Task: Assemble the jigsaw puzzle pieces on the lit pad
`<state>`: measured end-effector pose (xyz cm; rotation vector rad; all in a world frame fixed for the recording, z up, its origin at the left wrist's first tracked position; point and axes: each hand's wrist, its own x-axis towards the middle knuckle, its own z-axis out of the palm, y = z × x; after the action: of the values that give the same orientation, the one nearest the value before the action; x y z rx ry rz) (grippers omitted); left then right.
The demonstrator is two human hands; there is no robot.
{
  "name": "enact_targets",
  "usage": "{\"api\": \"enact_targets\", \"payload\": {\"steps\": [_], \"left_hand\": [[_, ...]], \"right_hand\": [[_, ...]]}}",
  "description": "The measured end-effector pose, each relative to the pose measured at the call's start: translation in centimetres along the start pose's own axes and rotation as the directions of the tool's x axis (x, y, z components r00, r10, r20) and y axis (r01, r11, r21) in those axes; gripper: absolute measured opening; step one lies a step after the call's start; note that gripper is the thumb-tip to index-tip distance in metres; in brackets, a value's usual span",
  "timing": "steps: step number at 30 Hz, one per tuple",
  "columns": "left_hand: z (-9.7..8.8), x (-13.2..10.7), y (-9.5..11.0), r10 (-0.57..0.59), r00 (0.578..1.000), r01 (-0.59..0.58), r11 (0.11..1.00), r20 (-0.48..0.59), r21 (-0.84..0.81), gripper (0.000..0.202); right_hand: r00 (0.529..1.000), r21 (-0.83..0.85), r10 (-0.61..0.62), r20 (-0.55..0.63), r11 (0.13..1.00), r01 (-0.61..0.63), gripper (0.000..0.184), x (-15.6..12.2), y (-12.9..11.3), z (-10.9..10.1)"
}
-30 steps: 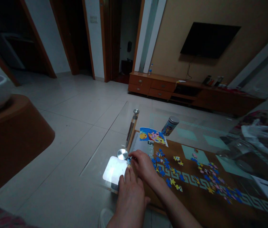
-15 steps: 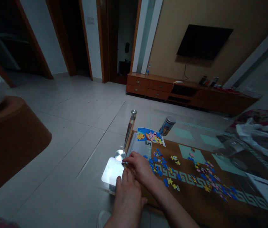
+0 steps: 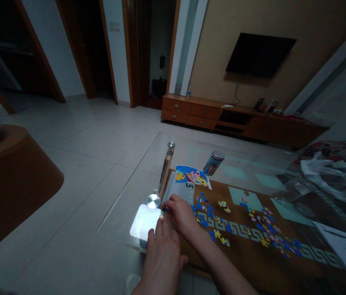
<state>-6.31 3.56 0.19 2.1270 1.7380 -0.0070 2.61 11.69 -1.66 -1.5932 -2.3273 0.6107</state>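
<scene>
My right hand (image 3: 179, 215) is pinched at the left end of the glass table (image 3: 123, 205), over a small greenish puzzle piece (image 3: 163, 212) that shows at its fingertips. My left hand (image 3: 162, 254) lies palm down just in front of it, fingers stretched forward and thumb out to the right. Its fingertips come close to the piece; whether they touch it is unclear. Both hands are beside a bright white rounded patch (image 3: 143, 221). Right of them, loose blue and yellow puzzle pieces (image 3: 205, 209) are scattered, with a second, more mixed group (image 3: 267, 227) farther right.
A cartoon picture sheet (image 3: 193, 176) lies beyond my hands, with a cylindrical tin (image 3: 213, 162) behind it. To the right are a clear jar (image 3: 300, 196), a plastic bag (image 3: 329, 176) and a paper sheet (image 3: 341, 250). A round metal table fitting (image 3: 153, 200) shows near my fingers.
The small piece at my right fingertips looked dark before and now shows greenish. My right fingers have shifted slightly; my left hand stays nearly in place. The whole view has drifted a little.
</scene>
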Motion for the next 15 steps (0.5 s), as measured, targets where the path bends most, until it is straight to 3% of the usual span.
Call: {"api": "enact_targets", "payload": {"steps": [8, 15], "left_hand": [[-0.9, 0.0, 0.1, -0.02, 0.993, 0.01, 0.996, 0.12, 0.085, 0.052], [-0.9, 0.4, -0.2, -0.005, 0.999, 0.002, 0.997, 0.034, 0.082, 0.041]], "right_hand": [[0.996, -0.196, 0.077, 0.049, 0.978, -0.066, 0.024, -1.4, 0.3, -1.5], [0.987, -0.219, 0.104, 0.118, 0.973, -0.076, 0.019, -3.9, 2.3, -3.1]]}}
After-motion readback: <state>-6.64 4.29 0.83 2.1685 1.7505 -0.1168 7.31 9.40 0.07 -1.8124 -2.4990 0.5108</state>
